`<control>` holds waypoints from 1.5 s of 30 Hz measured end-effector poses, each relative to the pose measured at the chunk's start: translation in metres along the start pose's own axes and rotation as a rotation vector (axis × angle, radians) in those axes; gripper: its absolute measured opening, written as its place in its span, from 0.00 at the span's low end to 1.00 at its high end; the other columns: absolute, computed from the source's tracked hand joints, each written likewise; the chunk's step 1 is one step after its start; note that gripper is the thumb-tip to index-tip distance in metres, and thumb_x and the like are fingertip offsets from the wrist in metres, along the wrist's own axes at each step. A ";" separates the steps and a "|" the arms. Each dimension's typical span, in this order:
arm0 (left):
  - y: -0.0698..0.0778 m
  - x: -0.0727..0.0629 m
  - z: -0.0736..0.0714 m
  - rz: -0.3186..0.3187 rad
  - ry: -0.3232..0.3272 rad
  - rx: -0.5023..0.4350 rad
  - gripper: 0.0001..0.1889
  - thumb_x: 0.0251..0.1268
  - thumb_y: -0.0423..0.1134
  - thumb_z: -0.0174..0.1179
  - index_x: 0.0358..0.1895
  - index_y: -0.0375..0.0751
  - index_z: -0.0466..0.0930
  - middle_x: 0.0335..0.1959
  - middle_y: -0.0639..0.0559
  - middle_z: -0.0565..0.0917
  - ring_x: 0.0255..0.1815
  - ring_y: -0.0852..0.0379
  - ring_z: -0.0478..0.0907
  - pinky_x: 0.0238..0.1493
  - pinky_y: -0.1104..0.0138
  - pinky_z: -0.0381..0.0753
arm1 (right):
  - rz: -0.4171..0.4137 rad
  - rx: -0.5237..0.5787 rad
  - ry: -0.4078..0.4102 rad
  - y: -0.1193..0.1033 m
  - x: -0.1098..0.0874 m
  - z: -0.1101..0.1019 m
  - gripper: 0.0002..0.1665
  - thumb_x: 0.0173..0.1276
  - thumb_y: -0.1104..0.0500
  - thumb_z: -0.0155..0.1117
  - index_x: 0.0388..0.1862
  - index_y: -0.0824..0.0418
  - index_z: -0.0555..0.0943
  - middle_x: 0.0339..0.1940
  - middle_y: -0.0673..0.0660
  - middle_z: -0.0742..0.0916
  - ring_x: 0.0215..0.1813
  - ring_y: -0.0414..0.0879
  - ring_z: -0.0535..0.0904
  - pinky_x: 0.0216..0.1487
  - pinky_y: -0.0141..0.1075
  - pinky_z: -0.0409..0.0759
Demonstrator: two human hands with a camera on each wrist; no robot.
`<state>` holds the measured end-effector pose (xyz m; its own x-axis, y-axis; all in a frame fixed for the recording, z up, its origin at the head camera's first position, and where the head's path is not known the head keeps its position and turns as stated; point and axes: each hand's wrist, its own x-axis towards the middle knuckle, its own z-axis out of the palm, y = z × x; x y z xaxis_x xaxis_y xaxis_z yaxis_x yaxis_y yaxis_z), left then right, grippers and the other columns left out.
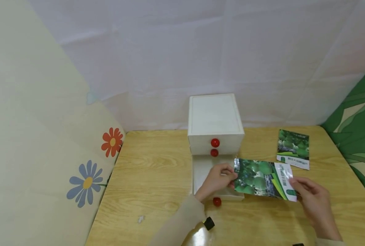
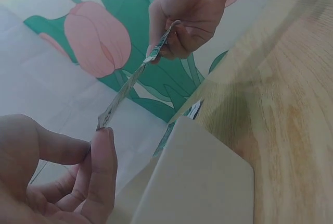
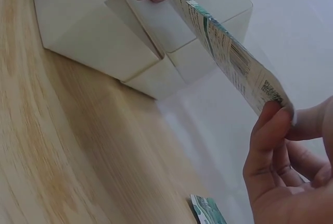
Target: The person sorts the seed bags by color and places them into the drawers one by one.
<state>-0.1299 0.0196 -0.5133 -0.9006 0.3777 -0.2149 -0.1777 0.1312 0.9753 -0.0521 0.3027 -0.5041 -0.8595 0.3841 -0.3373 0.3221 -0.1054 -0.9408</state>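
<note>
My left hand [image 1: 218,178] and right hand [image 1: 317,202] hold a flat seed packet [image 1: 259,177] between them, one at each end. Green round fruits are printed on its face. In the left wrist view, thumb and fingers pinch one end of the packet [image 2: 125,91], seen nearly edge-on. Fine print, a barcode and a square code cover the back of the packet [image 3: 229,52] in the right wrist view, where the other end is pinched. Below the left hand, the lower drawer [image 1: 199,171] of a small white drawer box [image 1: 214,114] is pulled out.
A second, similar seed packet [image 1: 293,148] lies on the wooden table [image 1: 151,171], right of the drawer box. Red round knobs [image 1: 215,142] stick out from the drawer fronts. A white cloth [image 1: 170,68] hangs behind, and flower-printed panels [image 1: 47,136] flank the table.
</note>
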 end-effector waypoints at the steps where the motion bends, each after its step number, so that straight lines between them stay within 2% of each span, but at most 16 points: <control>1: 0.000 -0.001 -0.001 -0.003 0.005 0.004 0.02 0.64 0.33 0.66 0.36 0.41 0.82 0.26 0.55 0.86 0.18 0.60 0.81 0.32 0.54 0.89 | 0.000 -0.006 -0.004 0.000 0.000 0.002 0.05 0.69 0.53 0.69 0.39 0.48 0.89 0.30 0.35 0.87 0.30 0.33 0.80 0.27 0.29 0.81; 6: -0.001 -0.004 -0.008 -0.011 0.013 0.016 0.02 0.65 0.33 0.66 0.35 0.40 0.82 0.26 0.54 0.86 0.17 0.61 0.81 0.27 0.64 0.87 | 0.000 -0.008 -0.016 0.003 0.000 0.010 0.05 0.70 0.53 0.67 0.40 0.49 0.89 0.30 0.35 0.87 0.31 0.33 0.80 0.27 0.29 0.82; 10: -0.002 -0.006 -0.012 -0.014 0.021 0.008 0.03 0.65 0.33 0.66 0.36 0.37 0.82 0.26 0.52 0.86 0.17 0.61 0.80 0.26 0.65 0.86 | -0.018 0.015 -0.025 0.005 0.000 0.016 0.05 0.70 0.55 0.67 0.40 0.51 0.89 0.31 0.36 0.88 0.31 0.33 0.81 0.27 0.29 0.82; 13: -0.003 -0.007 -0.014 -0.021 0.034 -0.001 0.04 0.64 0.33 0.66 0.37 0.36 0.82 0.26 0.51 0.86 0.17 0.61 0.80 0.25 0.66 0.86 | -0.028 -0.012 -0.021 0.006 0.001 0.019 0.05 0.70 0.55 0.67 0.40 0.51 0.89 0.31 0.35 0.87 0.32 0.32 0.80 0.27 0.29 0.82; 17: -0.005 -0.009 -0.018 -0.029 0.057 -0.008 0.04 0.64 0.32 0.66 0.36 0.36 0.82 0.27 0.51 0.87 0.17 0.60 0.80 0.26 0.64 0.87 | -0.025 -0.087 -0.012 0.005 0.002 0.026 0.07 0.71 0.54 0.67 0.42 0.52 0.88 0.32 0.33 0.86 0.33 0.31 0.80 0.29 0.28 0.82; 29: -0.009 -0.017 -0.032 -0.035 0.062 0.015 0.03 0.64 0.34 0.66 0.36 0.39 0.82 0.27 0.51 0.86 0.18 0.58 0.82 0.29 0.58 0.88 | 0.006 -0.177 -0.015 0.005 0.000 0.041 0.09 0.73 0.52 0.64 0.44 0.52 0.88 0.33 0.32 0.84 0.35 0.32 0.79 0.32 0.29 0.83; 37: -0.015 -0.019 -0.038 -0.036 0.088 -0.013 0.04 0.64 0.32 0.66 0.36 0.37 0.81 0.27 0.50 0.87 0.18 0.59 0.81 0.29 0.58 0.88 | -0.014 -0.096 -0.040 0.006 -0.001 0.049 0.08 0.69 0.53 0.69 0.42 0.54 0.88 0.32 0.34 0.86 0.34 0.31 0.80 0.32 0.28 0.83; 42: -0.014 -0.023 -0.043 -0.059 0.096 -0.018 0.03 0.65 0.34 0.66 0.36 0.38 0.81 0.29 0.50 0.87 0.19 0.59 0.81 0.28 0.63 0.88 | -0.024 -0.103 -0.051 0.006 -0.001 0.054 0.07 0.70 0.53 0.68 0.42 0.53 0.88 0.32 0.33 0.86 0.35 0.31 0.81 0.33 0.28 0.84; 45: -0.014 -0.024 -0.047 -0.060 0.094 -0.002 0.04 0.65 0.35 0.65 0.37 0.39 0.81 0.29 0.50 0.87 0.20 0.58 0.81 0.28 0.62 0.88 | -0.021 -0.101 -0.061 0.006 -0.001 0.057 0.08 0.70 0.54 0.68 0.43 0.54 0.88 0.33 0.33 0.86 0.35 0.31 0.81 0.33 0.28 0.84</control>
<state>-0.1242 -0.0346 -0.5196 -0.9218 0.2812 -0.2669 -0.2328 0.1492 0.9610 -0.0717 0.2489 -0.5113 -0.8881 0.3286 -0.3214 0.3390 -0.0038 -0.9408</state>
